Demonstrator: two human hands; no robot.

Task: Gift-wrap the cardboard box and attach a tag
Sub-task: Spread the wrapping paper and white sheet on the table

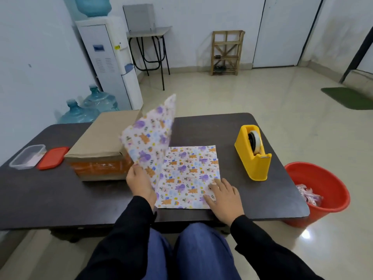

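Observation:
A brown cardboard box [101,138] with orange tape on its front lies on the dark table [60,199], left of centre. Patterned wrapping paper [187,176], white with purple and orange figures, lies folded in front of me. My left hand [140,182] grips one flap of the paper [151,136] by its lower edge and holds it raised, standing up beside the box. My right hand [224,196] rests flat, fingers spread, on the lower right part of the paper. A yellow tape dispenser [253,153] stands to the right.
A clear plastic container [27,156] and its red lid [53,157] lie at the table's left. A red bucket [319,193] with scraps stands on the floor, right of the table. Water bottles [88,110] and a dispenser [113,63] stand behind on the left.

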